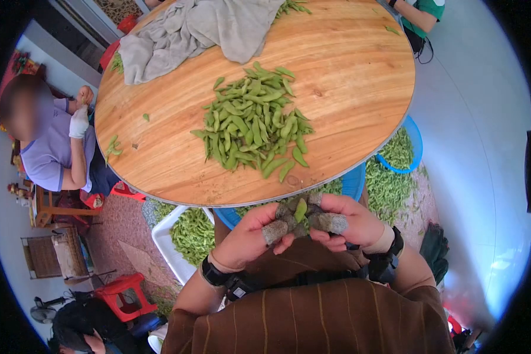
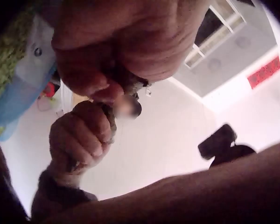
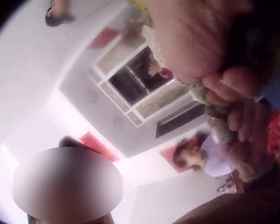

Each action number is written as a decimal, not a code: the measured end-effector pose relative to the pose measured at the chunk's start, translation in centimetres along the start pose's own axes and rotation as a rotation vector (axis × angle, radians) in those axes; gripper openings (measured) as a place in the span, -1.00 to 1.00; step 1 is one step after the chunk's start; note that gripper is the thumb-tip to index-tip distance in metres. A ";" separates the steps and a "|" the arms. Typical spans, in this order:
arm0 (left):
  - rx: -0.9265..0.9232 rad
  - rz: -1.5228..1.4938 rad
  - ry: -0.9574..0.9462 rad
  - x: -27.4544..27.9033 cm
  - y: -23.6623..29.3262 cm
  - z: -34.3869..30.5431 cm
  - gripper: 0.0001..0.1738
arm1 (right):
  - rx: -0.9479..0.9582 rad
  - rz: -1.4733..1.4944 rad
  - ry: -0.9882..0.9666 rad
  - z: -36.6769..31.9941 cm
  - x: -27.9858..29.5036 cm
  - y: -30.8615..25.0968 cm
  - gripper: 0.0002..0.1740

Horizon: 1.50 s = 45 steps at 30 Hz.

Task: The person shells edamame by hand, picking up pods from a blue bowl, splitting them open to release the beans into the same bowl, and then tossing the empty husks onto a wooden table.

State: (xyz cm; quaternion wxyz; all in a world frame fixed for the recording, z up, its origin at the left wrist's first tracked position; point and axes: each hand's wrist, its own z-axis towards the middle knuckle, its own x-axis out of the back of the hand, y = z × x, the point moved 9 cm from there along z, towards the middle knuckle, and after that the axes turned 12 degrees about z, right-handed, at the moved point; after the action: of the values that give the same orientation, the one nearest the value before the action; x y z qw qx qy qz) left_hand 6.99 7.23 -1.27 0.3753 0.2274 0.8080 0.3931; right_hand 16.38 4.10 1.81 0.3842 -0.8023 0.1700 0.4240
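Just off the table's near edge, both hands meet in the head view around one green soybean pod [image 1: 301, 210]. My left hand [image 1: 249, 235] pinches it from the left, its fingers curled and some tips covered in worn grey wraps [image 1: 275, 232]. From the other side my right hand [image 1: 354, 223] also pinches the pod, with similar grey coverings on thumb and fingers. A pile of pods [image 1: 251, 121] lies ahead on the round wooden table [image 1: 354, 88]. In the wrist views the fingers hide most of the pod.
Below the table edge are a white crate [image 1: 162, 234] and a blue basin [image 1: 355, 182], both with pods. Another blue basin [image 1: 418, 144] and loose pods [image 1: 389, 192] are at right. A grey cloth [image 1: 194, 35] covers the table's far side. A person [image 1: 56, 135] sits at left.
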 end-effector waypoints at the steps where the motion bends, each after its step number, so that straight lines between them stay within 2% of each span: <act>1: 0.001 0.002 -0.003 -0.3 0.1 0.1 -0.75 | 0.040 -0.087 0.060 0.1 0.4 -0.4 -0.85; 3: -0.225 0.565 0.267 0.5 2.6 -0.2 -0.80 | 0.080 -0.171 0.123 0.2 1.0 -0.6 -0.85; 4: -0.224 0.565 0.267 0.3 2.6 -0.2 -0.80 | 0.091 -0.209 0.137 0.4 1.4 -0.4 -0.85; 6: -0.482 1.422 0.476 -1.5 5.2 -1.6 -0.84 | 0.099 -0.245 0.148 0.7 1.7 0.1 -0.85; 7: -0.479 1.423 0.478 -1.5 5.0 -1.6 -0.84 | 0.107 -0.250 0.179 0.8 1.9 0.2 -0.85; 9: -0.647 1.729 0.626 -2.7 5.6 -2.3 -0.86 | 0.117 -0.255 0.209 0.9 2.1 0.2 -0.84; 10: -0.646 1.730 0.626 -2.5 5.5 -2.3 -0.86 | 0.115 -0.249 0.215 0.9 2.2 0.2 -0.84; 12: -0.654 1.419 0.562 -1.7 5.6 -2.1 -0.89 | 0.114 -0.244 0.222 0.7 2.3 0.2 -0.84; 13: -0.654 1.420 0.561 -1.7 6.0 -2.3 -0.89 | 0.112 -0.264 0.184 0.4 1.8 0.1 -0.84; 14: -0.289 0.799 0.413 0.9 3.9 -1.2 -0.91 | 0.110 -0.283 0.147 0.2 1.5 0.2 -0.84; 15: 0.061 0.176 0.247 1.0 0.4 -0.8 -0.93 | 0.109 -0.282 0.146 0.0 1.5 0.1 -0.84; 16: 0.062 0.176 0.248 1.1 0.2 -0.9 -0.93 | 0.101 -0.345 0.158 -0.3 1.8 0.0 -0.83; 18: -0.062 0.515 0.246 1.2 0.8 -0.8 -0.87 | 0.096 -0.407 0.170 -0.2 2.4 0.1 -0.81; 19: -0.060 0.516 0.245 1.3 0.4 -0.7 -0.87 | 0.370 -0.756 0.237 -0.6 2.4 -2.1 -0.78; 20: -0.215 0.784 0.248 0.7 1.6 -0.7 -0.88 | 0.648 -1.101 0.302 -1.6 1.4 -3.8 -0.75; 21: -0.376 1.050 0.246 -0.3 2.7 -0.9 -0.88 | 0.650 -1.101 0.306 -1.6 1.3 -3.8 -0.75; 22: -0.378 1.051 0.244 -0.4 2.8 -0.8 -0.88 | 0.636 -1.258 0.275 -1.4 0.4 -3.3 -0.73; 23: -0.489 1.186 0.225 -1.3 3.6 -1.1 -0.88 | 0.620 -1.414 0.241 -1.1 -0.4 -2.9 -0.71; 24: -0.601 1.319 0.206 -2.3 4.2 -1.4 -0.87 | 0.555 -1.440 0.171 -1.1 -1.1 -2.6 -0.70; 25: -0.604 1.320 0.207 -2.5 4.4 -1.8 -0.87 | 0.557 -1.442 0.170 -1.3 -1.4 -2.9 -0.70; 27: -0.326 0.941 0.009 -2.2 2.6 -1.6 -0.88 | 0.399 -1.310 0.082 -1.0 -1.1 -2.3 -0.69; 31: -0.326 0.964 -0.008 -2.2 2.1 -1.6 -0.87 | 0.358 -1.336 0.084 -0.5 -0.6 -1.7 -0.68; 34: -0.351 0.971 -0.004 -1.8 1.1 -1.7 -0.86 | 0.450 -1.410 0.129 0.0 -0.6 -1.5 -0.69; 36: 0.027 0.519 -0.064 -0.8 -2.1 -1.8 -0.84 | 0.366 -1.233 0.098 0.5 0.6 -0.7 -0.71; 37: 0.031 0.517 -0.064 -0.7 -2.3 -2.0 -0.84 | 0.363 -1.230 0.097 0.6 0.6 -0.8 -0.71; 39: 0.012 0.234 -0.092 -0.8 -2.7 -2.3 -0.82 | -0.008 -0.734 0.107 1.2 2.6 1.5 -0.76; 40: 0.015 0.231 -0.090 -0.6 -2.9 -2.2 -0.82 | 0.199 -0.916 0.110 1.3 2.3 0.3 -0.79; 41: -0.031 0.439 -0.010 0.3 -2.6 -1.9 -0.84 | 0.198 -0.916 0.109 1.5 2.7 0.5 -0.79; 42: -0.076 0.646 0.072 1.0 -2.0 -1.8 -0.85 | 0.362 -1.153 0.167 1.3 2.4 -0.5 -0.77; 43: -0.074 0.645 0.073 1.0 -1.9 -1.6 -0.85 | 0.531 -1.386 0.226 0.8 1.6 -1.4 -0.75; 44: -0.134 0.761 0.051 0.6 -1.2 -1.5 -0.86 | 0.529 -1.384 0.225 0.8 1.6 -1.4 -0.75; 45: -0.192 0.877 0.028 0.1 -0.6 -1.4 -0.87 | 0.559 -1.422 0.145 0.7 1.0 -1.0 -0.74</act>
State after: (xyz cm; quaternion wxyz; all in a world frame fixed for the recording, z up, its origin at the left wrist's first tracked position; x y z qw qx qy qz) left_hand 5.75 6.33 -1.22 0.1818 0.5072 0.6000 0.5914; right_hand 17.20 5.36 1.22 0.7409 -0.6174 -0.2616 -0.0375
